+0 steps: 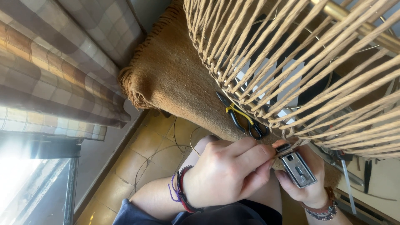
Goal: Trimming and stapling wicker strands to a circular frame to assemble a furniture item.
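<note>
My left hand [225, 171], with dark and purple cord bracelets at the wrist, pinches its fingertips together at the lower rim of a woven frame [300, 62] of tan cords strung over thin metal wire. Whether the pinch is on a cord end or on the tool's tip I cannot tell. My right hand [306, 187], with a beaded bracelet, holds a flat grey metal hand tool [296, 166] right beside those fingertips, its front end against the cords. The two hands touch each other at the rim.
Pliers with yellow and black handles [241, 118] lie on a brown fringed blanket [171, 71] under the frame. More tools [348, 175] lie at the right. A checked curtain [54, 71] hangs at the left above a tiled floor [141, 158] with loose wire.
</note>
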